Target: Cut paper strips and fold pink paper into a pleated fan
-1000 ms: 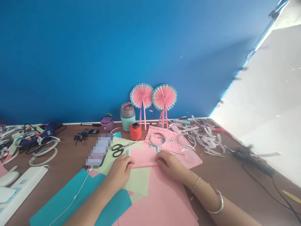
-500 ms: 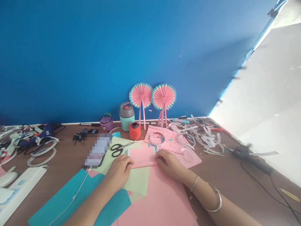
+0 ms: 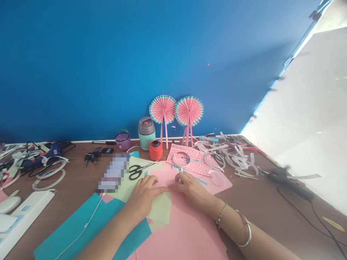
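A small piece of pink paper (image 3: 163, 177) with a blue-edged left end lies between my hands. My left hand (image 3: 144, 194) grips its near left side, fingers curled over the top and thumb stretched along the near edge. From the right, my right hand (image 3: 189, 188) closes on the same paper with bent fingers. The two thumbs nearly meet at the middle of that edge and cover part of it. Beneath are a pale green sheet (image 3: 160, 209) and a large pink sheet (image 3: 184, 231). Black-handled scissors (image 3: 135, 172) lie just beyond my left hand.
Two pink round paper fans (image 3: 189, 110) lean on the blue wall, beside a turquoise jar (image 3: 146, 135) and a red thread spool (image 3: 155, 150). Tape rolls (image 3: 181, 159) and curled white strips (image 3: 241, 159) lie right. A phone (image 3: 112, 173), its cable and a power strip (image 3: 24, 220) are left.
My hands have drawn closer together along the paper's near edge. The left thumb now reaches out toward the right one. The right hand has shifted slightly left.
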### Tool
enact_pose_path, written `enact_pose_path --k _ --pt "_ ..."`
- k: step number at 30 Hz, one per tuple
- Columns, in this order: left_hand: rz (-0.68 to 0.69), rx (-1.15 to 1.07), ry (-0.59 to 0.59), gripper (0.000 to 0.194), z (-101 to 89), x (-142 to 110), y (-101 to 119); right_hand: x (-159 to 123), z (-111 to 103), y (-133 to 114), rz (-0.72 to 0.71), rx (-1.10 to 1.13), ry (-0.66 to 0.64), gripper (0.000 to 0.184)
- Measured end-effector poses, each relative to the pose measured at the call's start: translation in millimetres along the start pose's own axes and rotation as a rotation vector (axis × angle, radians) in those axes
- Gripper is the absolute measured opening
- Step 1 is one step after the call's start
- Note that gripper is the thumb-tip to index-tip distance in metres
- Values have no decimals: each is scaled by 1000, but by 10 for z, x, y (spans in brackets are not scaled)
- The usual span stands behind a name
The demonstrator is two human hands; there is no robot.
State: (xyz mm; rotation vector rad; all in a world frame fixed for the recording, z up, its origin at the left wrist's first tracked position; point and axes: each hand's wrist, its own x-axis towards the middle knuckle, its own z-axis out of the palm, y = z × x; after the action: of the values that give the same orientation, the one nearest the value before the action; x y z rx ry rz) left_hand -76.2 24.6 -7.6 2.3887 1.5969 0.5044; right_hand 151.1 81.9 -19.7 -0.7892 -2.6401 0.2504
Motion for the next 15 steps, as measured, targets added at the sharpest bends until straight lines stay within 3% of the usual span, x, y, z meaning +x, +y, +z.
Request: enact_pose_path --k 8,15 --pt "-3 66 -17 59 -134 20 -29 4 -69 34 -5 -69 -76 40" --pt "-60 74 -13 56 -222 -16 -186 -36 -168 27 50 -65 -42 33"
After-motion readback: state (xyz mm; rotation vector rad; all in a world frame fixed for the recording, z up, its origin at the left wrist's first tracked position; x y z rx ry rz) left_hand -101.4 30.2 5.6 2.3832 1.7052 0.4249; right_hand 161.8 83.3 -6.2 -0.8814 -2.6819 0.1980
